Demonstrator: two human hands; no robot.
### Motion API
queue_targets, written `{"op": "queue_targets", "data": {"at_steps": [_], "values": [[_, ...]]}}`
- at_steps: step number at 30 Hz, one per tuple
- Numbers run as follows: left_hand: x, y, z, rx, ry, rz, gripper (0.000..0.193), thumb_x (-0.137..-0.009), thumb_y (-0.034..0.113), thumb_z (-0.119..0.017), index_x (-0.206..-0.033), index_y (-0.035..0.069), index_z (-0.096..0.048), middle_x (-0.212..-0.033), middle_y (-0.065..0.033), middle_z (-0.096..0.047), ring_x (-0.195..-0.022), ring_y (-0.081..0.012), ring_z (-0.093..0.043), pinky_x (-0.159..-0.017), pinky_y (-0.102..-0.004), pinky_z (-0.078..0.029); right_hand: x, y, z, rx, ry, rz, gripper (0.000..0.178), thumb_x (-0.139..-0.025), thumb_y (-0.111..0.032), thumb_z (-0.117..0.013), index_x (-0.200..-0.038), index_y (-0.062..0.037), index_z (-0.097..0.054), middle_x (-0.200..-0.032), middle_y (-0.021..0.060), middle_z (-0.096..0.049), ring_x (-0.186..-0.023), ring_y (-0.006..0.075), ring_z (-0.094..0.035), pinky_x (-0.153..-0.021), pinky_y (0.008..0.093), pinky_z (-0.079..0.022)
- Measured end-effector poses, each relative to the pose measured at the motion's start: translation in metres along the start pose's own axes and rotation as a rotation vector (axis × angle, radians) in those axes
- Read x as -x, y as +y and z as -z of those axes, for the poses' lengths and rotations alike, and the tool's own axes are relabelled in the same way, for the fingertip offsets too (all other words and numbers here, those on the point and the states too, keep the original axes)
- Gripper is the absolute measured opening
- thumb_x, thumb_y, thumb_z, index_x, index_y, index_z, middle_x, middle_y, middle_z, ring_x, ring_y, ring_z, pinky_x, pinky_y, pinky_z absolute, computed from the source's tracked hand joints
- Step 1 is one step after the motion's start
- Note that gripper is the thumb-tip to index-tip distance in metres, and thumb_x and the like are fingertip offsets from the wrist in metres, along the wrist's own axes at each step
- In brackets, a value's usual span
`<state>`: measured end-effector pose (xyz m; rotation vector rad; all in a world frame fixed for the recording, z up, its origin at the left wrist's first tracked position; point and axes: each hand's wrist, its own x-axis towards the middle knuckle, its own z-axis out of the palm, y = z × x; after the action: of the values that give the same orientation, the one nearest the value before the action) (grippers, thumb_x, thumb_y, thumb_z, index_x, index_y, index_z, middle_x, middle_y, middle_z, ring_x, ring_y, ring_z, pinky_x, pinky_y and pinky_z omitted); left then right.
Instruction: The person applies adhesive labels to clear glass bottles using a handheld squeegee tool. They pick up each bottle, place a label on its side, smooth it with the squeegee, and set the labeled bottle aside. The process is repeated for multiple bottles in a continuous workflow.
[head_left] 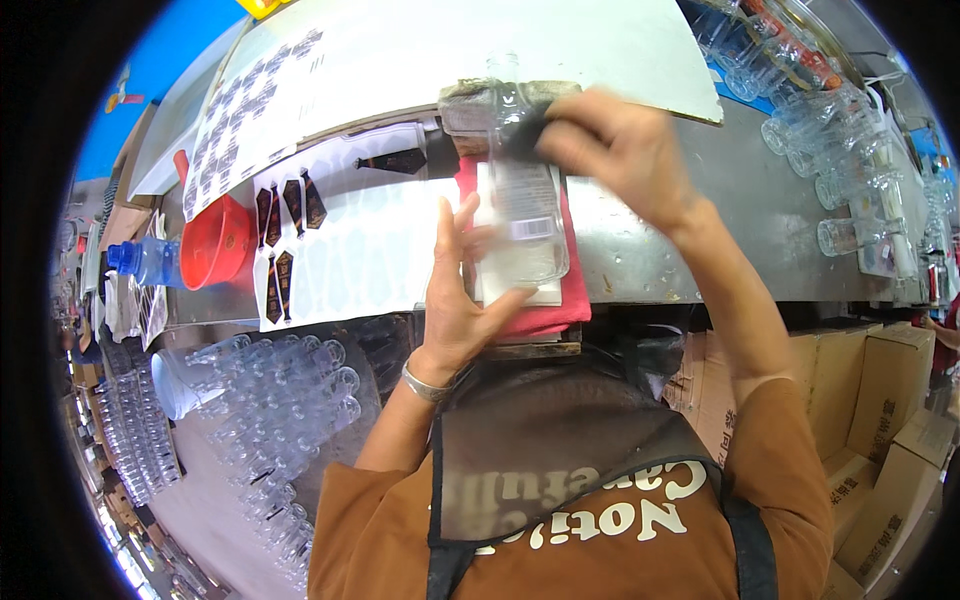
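A clear glass bottle [540,258] lies with its neck pointing away from me, on a white pad [490,290] over a red cloth [575,300]. Its neck end rests over a cloth-wrapped block [465,108]. A label with a barcode shows on the bottle's lower part. My left hand [455,295] cups the bottle's lower left corner, thumb by the base and index finger stretched along the side. Motion smears my right hand [625,150], its fingers pinched on a small dark piece [525,130] at the bottle's shoulder; its kind is unclear.
To the left lies a white backing sheet [375,230] with several dark tie-shaped labels [310,200]. Beyond it are a red plastic bucket [220,240] and a blue-capped bottle [150,260]. Many clear bottles [290,390] crowd the lower left; glassware [840,190] and cartons [880,400] stand right.
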<state>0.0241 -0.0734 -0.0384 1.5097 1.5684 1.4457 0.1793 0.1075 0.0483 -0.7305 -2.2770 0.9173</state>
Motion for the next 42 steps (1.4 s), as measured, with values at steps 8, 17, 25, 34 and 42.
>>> {"op": "queue_targets", "data": {"at_steps": [8, 17, 25, 34, 42], "values": [[-0.001, -0.007, 0.008, -0.019, -0.077, -0.005, 0.121, -0.070, 0.000, -0.083, -0.162, 0.007, -0.004, -0.157, -0.0213, -0.035, -0.121, -0.0267, -0.055, -0.104, -0.0398, -0.047, 0.037, 0.023, 0.001, -0.033, 0.090, 0.132, 0.016, -0.085, -0.004, -0.072, -0.100, -0.0008, -0.069, -0.090, 0.0113, -0.067, -0.078, 0.0196, -0.066, -0.070, 0.0320, -0.053], [-0.048, 0.006, 0.056, -0.029, 0.003, -0.077, 0.080, -0.089, 0.010, -0.063, -0.158, 0.002, -0.024, -0.155, -0.0208, -0.041, -0.139, -0.0302, -0.047, -0.115, -0.0431, -0.035, -0.007, 0.010, -0.018, 0.215, 0.038, 0.441, 0.011, -0.086, -0.019, -0.066, -0.084, -0.0080, -0.066, -0.078, 0.0130, -0.066, -0.071, 0.0302, -0.068, -0.064, 0.0428, -0.056], [-0.177, 0.009, 0.031, -0.336, -0.059, -0.056, 0.058, -0.098, 0.038, -0.062, -0.140, 0.000, -0.053, -0.120, -0.0238, -0.068, -0.106, -0.0317, -0.069, -0.091, -0.0382, -0.053, 0.024, -0.027, -0.005, 0.088, -0.184, 0.412, 0.010, -0.080, -0.010, -0.071, -0.088, -0.0047, -0.067, -0.083, 0.0099, -0.064, -0.079, 0.0271, -0.065, -0.067, 0.0368, -0.054], [-0.114, 0.070, 0.013, 0.295, 0.086, 0.116, 0.045, -0.100, 0.016, -0.062, -0.136, -0.008, -0.051, -0.107, -0.0136, -0.069, -0.098, -0.0182, -0.067, -0.089, -0.0342, -0.053, 0.107, -0.027, 0.021, -0.222, -0.205, 0.188, 0.030, -0.087, -0.010, -0.074, -0.115, -0.0023, -0.068, -0.100, 0.0159, -0.070, -0.088, 0.0298, -0.069, -0.078, 0.0369, -0.055], [-0.195, 0.130, 0.119, 0.264, 0.332, -0.271, 0.035, -0.106, 0.022, -0.054, -0.127, -0.006, -0.056, -0.111, -0.0116, -0.066, -0.102, -0.0135, -0.064, -0.100, -0.0303, -0.050, 0.065, 0.070, 0.131, -0.456, 0.477, -0.230, 0.031, -0.102, -0.030, -0.052, -0.096, -0.0035, -0.068, -0.079, 0.0015, -0.062, -0.071, 0.0071, -0.056, -0.061, 0.0219, -0.045]]}}
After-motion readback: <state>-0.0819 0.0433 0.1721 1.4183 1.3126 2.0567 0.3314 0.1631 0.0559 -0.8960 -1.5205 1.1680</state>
